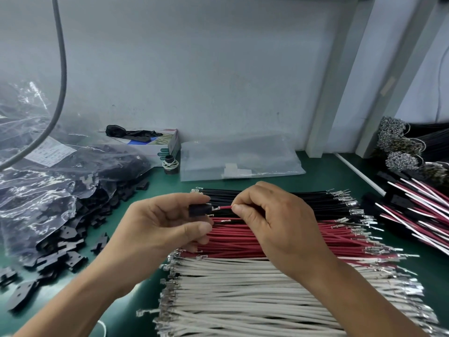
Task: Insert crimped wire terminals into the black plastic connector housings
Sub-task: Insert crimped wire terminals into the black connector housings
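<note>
At centre, above the wire rows:
Housing: black connector housing (197, 210), pinched in left hand (155, 229).
Wire: red wire (224, 207), pinched by right hand (274, 222); terminal at the housing's 3 o'clock face, seating unclear.
Axis: wire runs 9-to-3; housing lies at 9 o'clock of the right grip.
Stock: black wires (311, 198) at 12, red wires (279, 242), white wires (243, 295) at 6.
Spares: loose housings (73, 244) at 9.

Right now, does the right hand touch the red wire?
Touching: the head view shows the right hand pinching the red wire between thumb and forefinger.
</note>
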